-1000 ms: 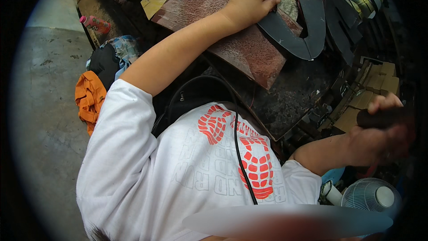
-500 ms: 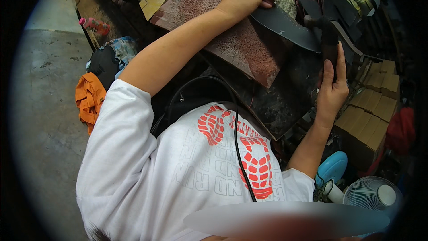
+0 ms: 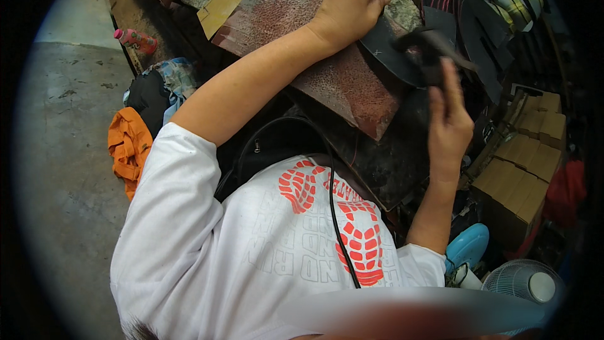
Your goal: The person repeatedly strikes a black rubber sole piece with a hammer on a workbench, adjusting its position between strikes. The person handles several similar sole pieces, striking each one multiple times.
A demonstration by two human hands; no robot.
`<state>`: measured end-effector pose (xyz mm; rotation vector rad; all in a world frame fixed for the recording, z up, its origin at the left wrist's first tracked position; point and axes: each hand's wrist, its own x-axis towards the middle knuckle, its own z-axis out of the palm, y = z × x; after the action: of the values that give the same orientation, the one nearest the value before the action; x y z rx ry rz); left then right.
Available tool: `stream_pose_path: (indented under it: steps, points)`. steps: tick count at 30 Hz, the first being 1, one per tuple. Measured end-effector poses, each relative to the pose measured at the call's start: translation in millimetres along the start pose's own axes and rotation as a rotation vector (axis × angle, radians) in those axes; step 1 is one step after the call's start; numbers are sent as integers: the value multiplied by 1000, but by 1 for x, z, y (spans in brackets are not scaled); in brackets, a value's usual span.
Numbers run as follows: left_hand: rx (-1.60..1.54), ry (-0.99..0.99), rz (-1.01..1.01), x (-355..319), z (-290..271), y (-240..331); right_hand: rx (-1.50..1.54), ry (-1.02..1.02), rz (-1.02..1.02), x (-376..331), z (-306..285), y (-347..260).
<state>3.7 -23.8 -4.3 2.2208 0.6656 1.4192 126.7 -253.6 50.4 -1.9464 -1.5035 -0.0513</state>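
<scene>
My left hand (image 3: 353, 12) is closed on the upper end of a dark, curved leather-like strip (image 3: 391, 58) with a small pale mark. The strip runs down across the right part of a worn reddish-brown board (image 3: 270, 9) and beside a round grey stone (image 3: 404, 7). In my right hand (image 3: 450, 116) is a dark hammer (image 3: 434, 43), tilted and smeared by motion over the strip's lower end. Whether the hammer touches the strip I cannot tell. The fingertips of the left hand are partly hidden.
Dark cut pieces (image 3: 475, 38) with reddish strands and plaid fabric (image 3: 513, 0) lie at the far right. Stacked cardboard boxes (image 3: 519, 164) stand right, above a white fan (image 3: 522, 280). A pink bottle (image 3: 137, 41) and orange cloth (image 3: 129, 145) are at left.
My right hand has moved left and slightly down, swinging the hammer from upright to tilted over the strip. My left hand keeps its hold, a little lower in view.
</scene>
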Motion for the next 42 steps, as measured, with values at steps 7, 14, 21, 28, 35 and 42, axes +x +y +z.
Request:
stream_pose_path:
  steps: [7,14,21,28,35,42]
  points:
    - [-574,-222,-653,3,-11,-10,-64,-26,128,-3,6,0]
    - [-479,-203,-556,3,-14,-2,-2,-50,116,-4,8,11]
    - [-146,-151,-92,3,-13,7,335,272,-180,34,-63,-36]
    - [36,-71,262,-5,-2,15,311,3,73,19,-14,-8]
    - [-591,-157,-613,-1,2,-19,10,-39,176,-19,4,6]
    - [-524,-259,-573,1,-4,-14,39,-79,236,-27,14,24]
